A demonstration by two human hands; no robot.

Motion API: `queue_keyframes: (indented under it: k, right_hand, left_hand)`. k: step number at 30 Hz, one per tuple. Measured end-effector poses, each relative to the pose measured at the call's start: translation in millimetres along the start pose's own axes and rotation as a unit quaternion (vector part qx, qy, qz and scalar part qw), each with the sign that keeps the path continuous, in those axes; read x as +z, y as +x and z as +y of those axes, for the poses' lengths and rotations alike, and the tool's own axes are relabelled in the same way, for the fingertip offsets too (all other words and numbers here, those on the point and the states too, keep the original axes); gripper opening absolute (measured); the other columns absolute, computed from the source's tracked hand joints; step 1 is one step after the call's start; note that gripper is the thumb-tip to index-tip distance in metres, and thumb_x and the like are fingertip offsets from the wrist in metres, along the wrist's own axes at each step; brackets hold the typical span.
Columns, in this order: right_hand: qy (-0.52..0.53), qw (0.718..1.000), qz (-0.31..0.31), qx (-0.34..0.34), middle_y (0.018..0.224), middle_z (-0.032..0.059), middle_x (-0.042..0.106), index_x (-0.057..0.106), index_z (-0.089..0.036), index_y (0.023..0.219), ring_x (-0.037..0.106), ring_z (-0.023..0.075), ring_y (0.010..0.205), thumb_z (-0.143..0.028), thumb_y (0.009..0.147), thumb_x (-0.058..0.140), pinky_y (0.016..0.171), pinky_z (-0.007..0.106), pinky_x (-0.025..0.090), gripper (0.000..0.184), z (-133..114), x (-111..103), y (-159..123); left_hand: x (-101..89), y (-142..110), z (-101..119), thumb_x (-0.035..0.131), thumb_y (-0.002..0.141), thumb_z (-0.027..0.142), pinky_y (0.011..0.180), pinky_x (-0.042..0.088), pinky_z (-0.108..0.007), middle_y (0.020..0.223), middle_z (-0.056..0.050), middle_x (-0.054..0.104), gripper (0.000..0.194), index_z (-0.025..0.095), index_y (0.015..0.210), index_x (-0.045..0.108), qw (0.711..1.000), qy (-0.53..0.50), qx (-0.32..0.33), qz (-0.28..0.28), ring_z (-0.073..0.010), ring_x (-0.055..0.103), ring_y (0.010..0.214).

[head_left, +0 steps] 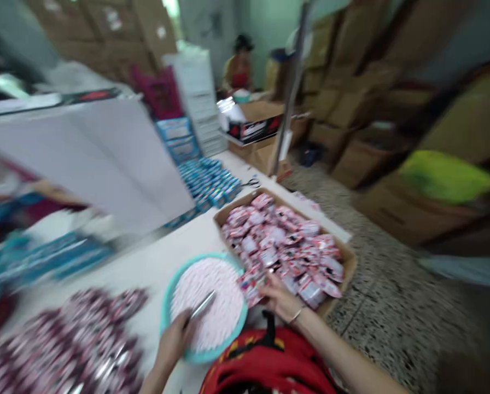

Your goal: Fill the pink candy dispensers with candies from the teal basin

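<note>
My left hand [173, 345] grips a slim metal tool [202, 306], its tip held over a round turquoise tray [206, 355]. The tray is heaped with tiny pale pink pieces [208, 303]. My right hand [280, 298] rests with extended fingers on the near edge of a pile of red-and-white sachets [281, 246], which fill a shallow cardboard tray [335, 284]. Both hands lie over a white table [163, 273]. The picture is motion-blurred.
A red patterned cloth [269, 366] lies close in front of me. Rows of foil packets [64, 350] cover the table's near left, and blue packs [208, 183] stand further along. A co-worker [239, 68] sits at the back. Cardboard boxes [363, 109] line the right, above a speckled floor [396, 312].
</note>
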State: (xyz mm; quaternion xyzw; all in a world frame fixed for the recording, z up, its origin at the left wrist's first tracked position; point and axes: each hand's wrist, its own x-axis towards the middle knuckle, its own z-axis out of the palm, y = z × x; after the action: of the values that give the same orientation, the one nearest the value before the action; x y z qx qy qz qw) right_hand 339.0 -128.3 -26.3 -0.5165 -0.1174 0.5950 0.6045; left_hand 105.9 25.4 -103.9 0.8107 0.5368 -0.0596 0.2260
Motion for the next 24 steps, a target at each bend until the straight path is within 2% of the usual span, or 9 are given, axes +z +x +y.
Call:
queue_keyframes:
  k: [2, 5, 7, 9, 12, 15, 19, 22, 24]
  right_hand:
    - [-0.034, 0.999, -0.015, 0.011, 0.1, 0.0014, 0.069, 0.054, -0.029, 0.112, 0.069, 0.0192, 0.086, -0.042, 0.061, 0.078, 0.082, 0.037, 0.054, 0.058, -5, -3, 5]
    - [-0.073, 0.997, -0.021, 0.017, 0.107, 0.004, 0.068, 0.054, -0.026, 0.112, 0.068, 0.0198, 0.092, -0.041, 0.066, 0.076, 0.086, 0.038, 0.054, 0.053, 0, -5, 15]
    - [-0.088, 0.996, -0.018, 0.009, 0.11, 0.0055, 0.069, 0.055, -0.025, 0.11, 0.067, 0.0215, 0.096, -0.04, 0.066, 0.077, 0.088, 0.039, 0.053, 0.051, 7, -4, 19]
    - [-0.084, 0.996, -0.018, -0.003, 0.113, 0.0054, 0.068, 0.056, -0.024, 0.108, 0.066, 0.022, 0.1, -0.037, 0.066, 0.079, 0.091, 0.039, 0.053, 0.05, 15, -3, 23]
    - [-0.079, 0.997, -0.015, -0.014, 0.112, 0.0037, 0.07, 0.058, -0.024, 0.106, 0.066, 0.0203, 0.101, -0.032, 0.065, 0.081, 0.094, 0.037, 0.051, 0.047, 24, -1, 32]
    - [-0.103, 0.994, -0.005, -0.017, 0.109, 0.0032, 0.071, 0.059, -0.023, 0.104, 0.066, 0.0204, 0.098, -0.033, 0.066, 0.081, 0.092, 0.037, 0.052, 0.044, 31, -2, 41]
    - [-0.156, 0.987, -0.001, -0.035, 0.106, 0.0023, 0.071, 0.056, -0.024, 0.104, 0.066, 0.0207, 0.096, -0.035, 0.065, 0.082, 0.09, 0.038, 0.052, 0.048, 43, -6, 48]
    - [-0.237, 0.969, -0.008, -0.073, 0.101, 0.0023, 0.07, 0.053, -0.024, 0.104, 0.066, 0.0206, 0.094, -0.036, 0.068, 0.079, 0.09, 0.037, 0.052, 0.046, 54, -10, 54]
    - [-0.31, 0.944, -0.018, -0.108, 0.099, 0.0035, 0.069, 0.053, -0.023, 0.104, 0.065, 0.0214, 0.092, -0.038, 0.072, 0.074, 0.087, 0.037, 0.052, 0.041, 61, -11, 60]
  left_hand:
    - [1.5, -37, -42, 0.049, 0.092, 0.034, 0.095, 0.044, -0.032, 0.121, -0.004, 0.063, 0.028, 0.024, 0.117, 0.059, 0.998, -0.002, -0.028, -0.051, -0.0215, 0.057, 0.113]
    - [9.2, -50, -65, 0.045, 0.092, 0.032, 0.089, 0.042, -0.028, 0.116, -0.006, 0.064, 0.026, 0.021, 0.111, 0.06, 0.994, 0.024, -0.024, -0.108, -0.0219, 0.059, 0.108]
    - [22.8, -38, -61, 0.045, 0.091, 0.031, 0.087, 0.042, -0.03, 0.111, -0.009, 0.064, 0.024, 0.019, 0.106, 0.06, 0.995, 0.029, -0.027, -0.097, -0.0234, 0.059, 0.104]
    - [42.1, -22, -47, 0.044, 0.091, 0.028, 0.088, 0.042, -0.032, 0.109, -0.01, 0.063, 0.022, 0.018, 0.104, 0.059, 0.997, 0.001, -0.022, -0.07, -0.0242, 0.059, 0.105]
    - [71.2, -2, -23, 0.043, 0.091, 0.024, 0.092, 0.041, -0.033, 0.113, -0.009, 0.063, 0.023, 0.02, 0.109, 0.057, 0.998, -0.05, -0.006, -0.044, -0.0226, 0.057, 0.108]
    - [88.4, 9, -12, 0.044, 0.091, 0.025, 0.092, 0.041, -0.032, 0.114, -0.007, 0.063, 0.025, 0.022, 0.112, 0.056, 0.995, -0.092, 0.007, -0.038, -0.0208, 0.057, 0.107]
    - [89.8, 12, -20, 0.047, 0.09, 0.029, 0.09, 0.043, -0.031, 0.114, -0.005, 0.065, 0.026, 0.022, 0.114, 0.057, 0.988, -0.149, 0.024, -0.036, -0.0198, 0.059, 0.105]
    - [78.9, 6, -35, 0.05, 0.089, 0.035, 0.088, 0.045, -0.03, 0.11, -0.004, 0.066, 0.028, 0.022, 0.113, 0.058, 0.981, -0.187, 0.039, -0.035, -0.0184, 0.06, 0.099]
    - [66.7, -2, -46, 0.05, 0.089, 0.041, 0.086, 0.047, -0.031, 0.106, -0.004, 0.067, 0.031, 0.021, 0.112, 0.058, 0.974, -0.22, 0.056, -0.022, -0.0179, 0.061, 0.095]
